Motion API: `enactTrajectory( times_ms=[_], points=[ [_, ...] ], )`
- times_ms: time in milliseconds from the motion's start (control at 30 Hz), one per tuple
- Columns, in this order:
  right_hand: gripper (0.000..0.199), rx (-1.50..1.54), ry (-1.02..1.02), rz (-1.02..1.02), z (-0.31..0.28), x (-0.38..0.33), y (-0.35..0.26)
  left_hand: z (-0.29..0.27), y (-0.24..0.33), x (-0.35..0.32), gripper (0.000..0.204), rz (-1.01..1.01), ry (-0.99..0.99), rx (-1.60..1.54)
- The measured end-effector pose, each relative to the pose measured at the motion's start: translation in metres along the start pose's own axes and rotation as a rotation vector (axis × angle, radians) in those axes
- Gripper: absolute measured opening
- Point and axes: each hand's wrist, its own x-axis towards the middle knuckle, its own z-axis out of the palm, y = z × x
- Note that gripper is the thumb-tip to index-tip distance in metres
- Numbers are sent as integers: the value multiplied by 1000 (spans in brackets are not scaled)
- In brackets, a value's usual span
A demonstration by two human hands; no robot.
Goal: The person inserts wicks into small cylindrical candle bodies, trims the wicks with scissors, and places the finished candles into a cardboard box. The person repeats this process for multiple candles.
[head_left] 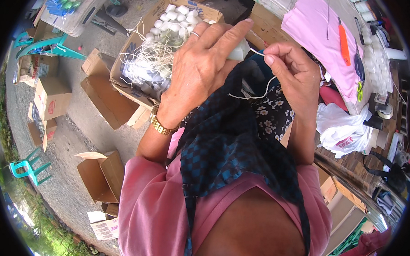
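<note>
Between the fingers of my left hand is a pale, waxy candle, partly covered by the hand. A white string comes out of the candle's end. My right hand pinches this string between thumb and forefinger, just right of the candle, and its loose end curls down over my lap. Beneath and beyond the left hand stands an open cardboard box. It contains many short white candles and a tangle of loose white strings.
At the right, a table carries a pink cloth with an orange cutter, a thin metal rod and green-handled scissors. A white plastic bag lies nearer. Open cardboard boxes and a teal chair stand at the left.
</note>
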Motion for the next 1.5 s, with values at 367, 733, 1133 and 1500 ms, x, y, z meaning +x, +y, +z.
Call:
enactTrajectory(
  times_ms=[367, 733, 1133, 1500],
  points=[
    [8, -289, 63, -276, -2, -1, -3, 2, 5, 0, 48, -28, -2, -167],
    [10, -271, 31, -278, -2, -4, -4, 6, 9, 1, 51, -65, -21, -214],
    [12, 67, 59, -58, -4, -11, 6, 4, 13, 3, 51, -138, -94, -367],
    [13, -143, 24, -162, -14, -12, 5, 5, 11, 3, 48, -142, -79, -423]
  ],
)
